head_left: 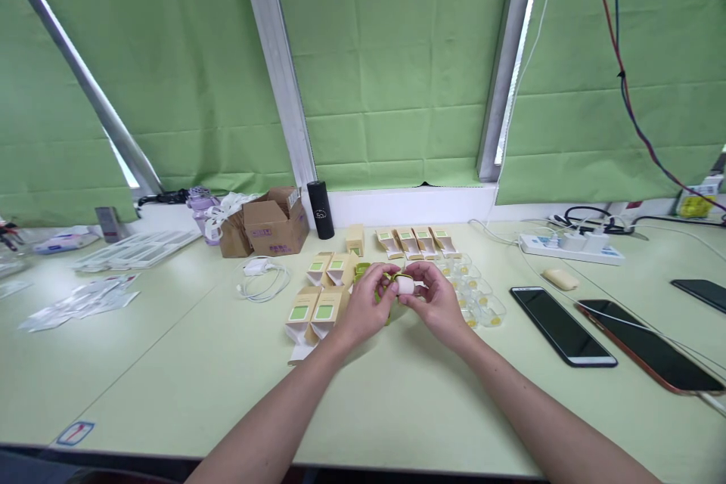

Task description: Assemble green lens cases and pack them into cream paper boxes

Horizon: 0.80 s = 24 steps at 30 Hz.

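Observation:
Between my two hands is a small rounded white piece with a green edge (406, 285); its exact kind does not show. My left hand (366, 304) pinches it from the left, its fingers bent around the near side. From the other side, my right hand (438, 304) grips it with thumb and fingertips. Partly hidden behind my left hand are green pieces (361, 269). Several small tan cartons with green labels (325, 311) stand left of my hands, flaps open. Clear plastic cups with yellow spots (488, 310) are grouped just right of my right hand.
More open cartons (420, 243) line up farther back. A cardboard box (277, 223) and a black bottle (321, 210) stand by the wall. Phones (561, 325) lie at right, near a power strip (570, 248) and cables. White trays (136, 251) and packets (85, 302) lie left.

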Available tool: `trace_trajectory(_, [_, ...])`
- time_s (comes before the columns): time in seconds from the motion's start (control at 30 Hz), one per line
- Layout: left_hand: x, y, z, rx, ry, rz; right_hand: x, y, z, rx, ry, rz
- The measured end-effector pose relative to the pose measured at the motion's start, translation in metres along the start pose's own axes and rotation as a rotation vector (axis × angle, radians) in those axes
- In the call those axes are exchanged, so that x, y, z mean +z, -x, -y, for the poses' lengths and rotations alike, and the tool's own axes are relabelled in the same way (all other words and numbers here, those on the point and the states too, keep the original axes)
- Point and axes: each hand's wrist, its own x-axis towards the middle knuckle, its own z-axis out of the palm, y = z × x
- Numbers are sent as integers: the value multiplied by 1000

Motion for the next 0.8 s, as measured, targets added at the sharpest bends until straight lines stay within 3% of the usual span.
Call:
trace_trajectory(0.17, [4,0,7,-29,107,-7,-2,1,-1,-114,188,-9])
trace_trajectory(0.3, [7,1,12,-55,189,-8,-5,3,1,-310,388,19])
trace_trajectory(0.53, [10,3,12,9,90,-80,-11,6,7,-597,877,41])
trace_trajectory(0.67, [10,4,10,35,-18,-110,-11,5,8,-664,944,33])
trace_trajectory(0.8, [9,5,6,44,-56,-101,-12,5,5,-637,922,64])
